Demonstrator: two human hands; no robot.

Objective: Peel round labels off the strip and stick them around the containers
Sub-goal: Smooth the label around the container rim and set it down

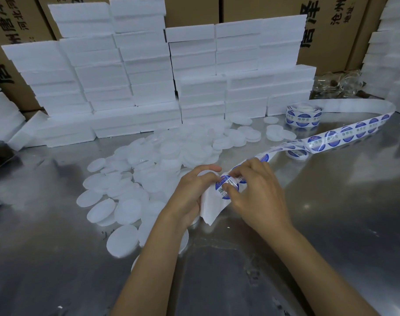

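Observation:
A white foam container (209,205) is gripped in my left hand (191,192) at the middle of the table. A round blue-and-white label (224,187) lies over its upper edge. The fingertips of my right hand (254,190) pinch that label and the end of the label strip (344,133). The strip runs back to the right, carrying several blue labels, and loops round to a roll (303,116) at the back right.
A heap of white round lids (148,169) covers the steel table (57,258) left of my hands. Stacks of white foam boxes (148,76) line the back, with cardboard cartons (331,30) behind. Clear plastic wrap (338,84) lies at the back right.

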